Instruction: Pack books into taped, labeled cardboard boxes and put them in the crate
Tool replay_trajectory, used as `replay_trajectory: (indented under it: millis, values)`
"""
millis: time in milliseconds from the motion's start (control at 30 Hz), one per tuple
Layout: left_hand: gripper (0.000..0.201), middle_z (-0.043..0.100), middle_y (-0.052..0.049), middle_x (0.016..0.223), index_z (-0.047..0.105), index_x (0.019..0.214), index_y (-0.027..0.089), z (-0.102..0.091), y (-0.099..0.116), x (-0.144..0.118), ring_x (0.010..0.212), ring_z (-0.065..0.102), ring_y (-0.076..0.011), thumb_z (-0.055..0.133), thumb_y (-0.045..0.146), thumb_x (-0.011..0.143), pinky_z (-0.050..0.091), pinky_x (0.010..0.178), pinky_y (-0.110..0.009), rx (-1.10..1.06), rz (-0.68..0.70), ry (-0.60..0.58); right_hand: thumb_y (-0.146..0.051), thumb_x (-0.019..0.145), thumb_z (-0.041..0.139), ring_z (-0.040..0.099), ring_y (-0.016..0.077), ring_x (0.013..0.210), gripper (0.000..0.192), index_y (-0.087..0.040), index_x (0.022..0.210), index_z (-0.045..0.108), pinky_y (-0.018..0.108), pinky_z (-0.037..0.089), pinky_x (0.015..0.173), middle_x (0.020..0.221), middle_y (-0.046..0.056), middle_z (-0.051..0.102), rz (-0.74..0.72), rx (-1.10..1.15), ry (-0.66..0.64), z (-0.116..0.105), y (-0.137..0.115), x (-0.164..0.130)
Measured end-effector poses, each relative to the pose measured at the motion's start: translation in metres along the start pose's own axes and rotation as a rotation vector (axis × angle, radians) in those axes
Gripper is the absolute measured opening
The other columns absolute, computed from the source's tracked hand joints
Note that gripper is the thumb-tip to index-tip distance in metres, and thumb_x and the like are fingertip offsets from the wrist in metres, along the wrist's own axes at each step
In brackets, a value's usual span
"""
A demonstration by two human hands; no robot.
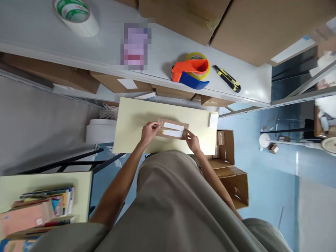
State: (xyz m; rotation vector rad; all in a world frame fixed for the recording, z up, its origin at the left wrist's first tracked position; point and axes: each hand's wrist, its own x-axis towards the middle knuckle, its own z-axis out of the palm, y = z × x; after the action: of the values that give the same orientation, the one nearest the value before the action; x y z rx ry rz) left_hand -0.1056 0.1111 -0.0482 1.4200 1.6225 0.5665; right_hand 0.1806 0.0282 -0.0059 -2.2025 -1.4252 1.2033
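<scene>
A small brown cardboard box (173, 137) lies on the pale yellow tabletop (136, 140) in front of my body. White panels show on its top, with a narrow dark gap running lengthwise between them. My left hand (150, 132) is closed at the box's left end, thumb and fingers pinched on its edge. At the opposite end, my right hand (192, 140) has its fingers closed on the right edge. What lies inside the gap cannot be made out.
On the grey shelf ahead are an orange tape dispenser (181, 68), a yellow-black utility knife (227, 78) and a large tape roll (78, 21). A small white box (213, 120) sits at the table's right end. Open cartons (236, 185) stand lower right; books (28, 213) lie lower left.
</scene>
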Motion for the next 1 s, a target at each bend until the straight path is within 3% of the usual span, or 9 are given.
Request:
replay_trajectory:
  millis: [200,333,533,667,767,867,933,1000]
  values:
    - [0.024,0.085,-0.009,0.123,0.083,0.106,0.025,-0.001,-0.022,0.01,0.099,0.082,-0.0256,0.068,0.04,0.094,0.066,0.106,-0.04,-0.055,0.086,-0.039,-0.033,0.112,0.058,0.079,0.026,0.141,0.057,-0.023,0.168,0.059,0.038,0.069,0.109,0.153,0.011,0.08,0.003,0.16,-0.072,0.013,0.009,-0.02]
    - [0.026,0.085,-0.009,0.124,0.083,0.106,0.026,0.0,-0.031,0.012,0.105,0.082,-0.0273,0.067,0.044,0.096,0.066,0.104,-0.039,-0.109,0.12,-0.031,-0.036,0.112,0.056,0.075,0.0284,0.147,0.06,-0.024,0.171,0.056,0.04,0.068,0.112,0.152,0.012,0.08,-0.029,0.1,-0.109,0.009,0.009,-0.032]
    - [0.022,0.084,-0.009,0.121,0.084,0.104,0.027,-0.001,-0.023,-0.001,0.105,0.081,-0.0281,0.066,0.039,0.097,0.067,0.094,-0.037,-0.124,0.115,0.025,-0.037,0.113,0.051,0.076,0.0303,0.144,0.055,-0.026,0.165,0.063,0.044,0.07,0.109,0.158,0.011,0.076,-0.038,-0.039,-0.106,0.0,-0.002,-0.029]
    - [0.019,0.083,-0.011,0.119,0.082,0.103,0.027,0.005,-0.016,-0.014,0.102,0.08,-0.0296,0.064,0.03,0.097,0.066,0.098,-0.041,-0.027,0.101,0.049,-0.037,0.114,0.05,0.081,0.0297,0.137,0.049,-0.024,0.156,0.071,0.045,0.069,0.11,0.15,0.013,0.08,-0.032,-0.064,-0.066,0.002,-0.001,-0.022]
    - [0.017,0.081,-0.013,0.116,0.08,0.099,0.027,0.008,-0.018,-0.02,0.097,0.079,-0.0318,0.064,0.026,0.094,0.065,0.099,-0.046,0.028,0.062,0.037,-0.033,0.114,0.053,0.083,0.0297,0.132,0.044,-0.025,0.151,0.075,0.048,0.068,0.113,0.156,0.014,0.077,-0.052,-0.091,-0.077,-0.001,0.0,-0.018]
    - [0.017,0.08,-0.014,0.111,0.08,0.1,0.027,0.001,-0.011,-0.017,0.104,0.077,-0.0353,0.064,0.027,0.094,0.064,0.105,-0.052,0.074,0.114,0.038,-0.031,0.109,0.06,0.083,0.0334,0.13,0.046,-0.022,0.152,0.074,0.054,0.068,0.115,0.171,0.018,0.064,-0.131,-0.209,-0.046,-0.021,-0.013,-0.014]
    - [0.018,0.079,-0.015,0.112,0.081,0.105,0.028,-0.01,0.008,-0.009,0.116,0.074,-0.0381,0.065,0.029,0.096,0.062,0.112,-0.056,0.09,0.222,0.074,-0.033,0.109,0.062,0.076,0.0369,0.142,0.051,-0.018,0.156,0.07,0.058,0.064,0.121,0.174,0.022,0.059,-0.267,-0.288,0.079,-0.048,-0.037,-0.009]
    - [0.021,0.079,-0.015,0.12,0.081,0.113,0.027,-0.024,0.041,0.004,0.125,0.071,-0.039,0.065,0.03,0.1,0.059,0.118,-0.058,0.075,0.358,0.114,-0.04,0.112,0.058,0.063,0.0376,0.157,0.056,-0.017,0.163,0.062,0.062,0.055,0.13,0.171,0.023,0.061,-0.467,-0.343,0.265,-0.084,-0.071,0.0]
